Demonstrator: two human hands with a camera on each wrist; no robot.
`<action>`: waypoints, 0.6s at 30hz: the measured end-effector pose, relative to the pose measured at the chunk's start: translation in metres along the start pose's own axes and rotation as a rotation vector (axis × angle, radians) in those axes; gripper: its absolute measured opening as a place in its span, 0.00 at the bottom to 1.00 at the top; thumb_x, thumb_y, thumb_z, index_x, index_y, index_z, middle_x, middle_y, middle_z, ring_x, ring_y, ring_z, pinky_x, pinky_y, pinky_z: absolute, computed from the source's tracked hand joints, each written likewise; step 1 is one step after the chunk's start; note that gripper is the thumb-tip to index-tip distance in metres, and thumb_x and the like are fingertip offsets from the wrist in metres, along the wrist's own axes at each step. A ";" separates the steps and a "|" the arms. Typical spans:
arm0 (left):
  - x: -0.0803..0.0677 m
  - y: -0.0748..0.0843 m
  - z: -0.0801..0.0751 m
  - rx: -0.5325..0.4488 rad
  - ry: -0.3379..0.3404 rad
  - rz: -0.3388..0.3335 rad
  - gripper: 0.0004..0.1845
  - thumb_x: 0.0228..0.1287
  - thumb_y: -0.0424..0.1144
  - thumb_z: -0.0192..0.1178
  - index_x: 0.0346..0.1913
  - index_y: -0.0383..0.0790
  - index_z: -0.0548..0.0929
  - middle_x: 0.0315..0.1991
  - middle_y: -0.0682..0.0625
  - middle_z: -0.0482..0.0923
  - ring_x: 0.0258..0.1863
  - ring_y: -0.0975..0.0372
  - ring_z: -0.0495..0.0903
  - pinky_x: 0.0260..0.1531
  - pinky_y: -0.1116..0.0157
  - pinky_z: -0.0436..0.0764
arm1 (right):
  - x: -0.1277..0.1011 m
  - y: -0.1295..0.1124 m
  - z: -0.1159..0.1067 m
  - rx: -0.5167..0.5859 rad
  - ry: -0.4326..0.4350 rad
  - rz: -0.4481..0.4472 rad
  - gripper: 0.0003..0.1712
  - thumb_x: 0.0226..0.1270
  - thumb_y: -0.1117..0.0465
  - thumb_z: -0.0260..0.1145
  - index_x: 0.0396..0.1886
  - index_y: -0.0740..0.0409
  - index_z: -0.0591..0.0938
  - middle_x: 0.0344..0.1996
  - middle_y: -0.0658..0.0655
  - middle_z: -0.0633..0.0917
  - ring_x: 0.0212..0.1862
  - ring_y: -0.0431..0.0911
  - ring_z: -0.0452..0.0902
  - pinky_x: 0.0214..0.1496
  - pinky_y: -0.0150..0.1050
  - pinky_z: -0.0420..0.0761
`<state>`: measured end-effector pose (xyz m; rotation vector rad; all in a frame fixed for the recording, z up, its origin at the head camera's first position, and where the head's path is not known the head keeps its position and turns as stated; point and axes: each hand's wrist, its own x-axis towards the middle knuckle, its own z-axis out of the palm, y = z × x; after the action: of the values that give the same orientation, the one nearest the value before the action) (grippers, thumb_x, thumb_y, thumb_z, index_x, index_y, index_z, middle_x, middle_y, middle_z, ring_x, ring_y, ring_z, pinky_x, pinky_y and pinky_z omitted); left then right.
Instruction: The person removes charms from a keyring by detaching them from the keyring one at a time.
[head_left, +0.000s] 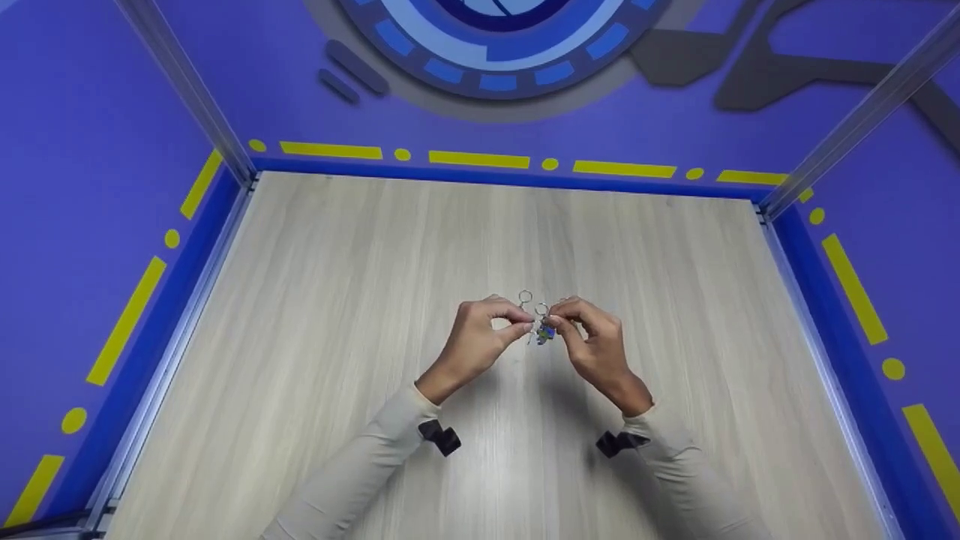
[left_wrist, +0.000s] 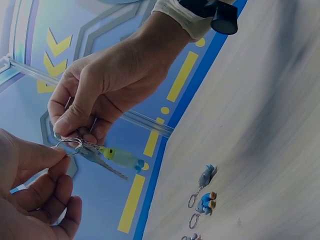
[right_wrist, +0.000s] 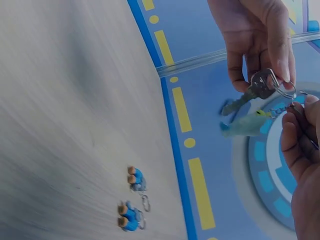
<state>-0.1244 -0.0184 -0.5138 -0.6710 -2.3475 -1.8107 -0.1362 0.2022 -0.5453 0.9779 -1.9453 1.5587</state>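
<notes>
A key ring [left_wrist: 74, 142] carrying a key [right_wrist: 250, 92] and a small green-and-blue fish charm [left_wrist: 122, 158] hangs above the middle of a pale wooden table [head_left: 315, 300], pinched from both sides: the left hand [head_left: 476, 341] grips the ring and key, the right hand [head_left: 592, 341] nips the ring's other edge, apparently to steady it between fingertips. Away from the ring, near the table's blue border, lie blue figure keychains [right_wrist: 132, 197]. Bare tabletop surrounds the ring out to the purple walls [head_left: 82, 225].
</notes>
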 end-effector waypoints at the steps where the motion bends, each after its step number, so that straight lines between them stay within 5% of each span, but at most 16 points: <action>1: 0.000 -0.001 0.001 -0.012 -0.009 -0.019 0.04 0.69 0.27 0.75 0.43 0.35 0.95 0.42 0.49 0.93 0.45 0.60 0.90 0.52 0.59 0.87 | -0.001 0.000 0.001 0.010 0.018 0.009 0.12 0.66 0.87 0.68 0.37 0.69 0.84 0.34 0.63 0.88 0.36 0.50 0.84 0.44 0.31 0.86; 10: 0.001 -0.009 0.003 -0.315 -0.088 -0.217 0.06 0.72 0.30 0.73 0.48 0.33 0.92 0.47 0.43 0.91 0.49 0.57 0.90 0.55 0.59 0.89 | -0.007 -0.006 0.014 0.035 0.155 0.025 0.07 0.72 0.83 0.66 0.40 0.71 0.84 0.36 0.67 0.87 0.40 0.46 0.86 0.44 0.32 0.87; 13: 0.002 -0.012 0.003 -0.326 -0.097 -0.228 0.05 0.72 0.30 0.73 0.46 0.32 0.92 0.46 0.46 0.91 0.49 0.58 0.89 0.56 0.58 0.88 | -0.008 -0.006 0.016 0.029 0.175 0.023 0.02 0.77 0.77 0.68 0.40 0.73 0.83 0.36 0.67 0.87 0.40 0.46 0.87 0.44 0.32 0.88; 18: 0.001 -0.013 0.001 -0.338 -0.069 -0.224 0.06 0.73 0.31 0.72 0.46 0.31 0.91 0.45 0.47 0.90 0.48 0.57 0.88 0.60 0.53 0.86 | -0.009 -0.004 0.016 0.023 0.183 0.024 0.14 0.82 0.66 0.68 0.40 0.76 0.83 0.36 0.67 0.88 0.41 0.46 0.87 0.45 0.32 0.88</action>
<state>-0.1299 -0.0200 -0.5254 -0.5265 -2.2566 -2.3508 -0.1257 0.1887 -0.5531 0.7930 -1.8235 1.6263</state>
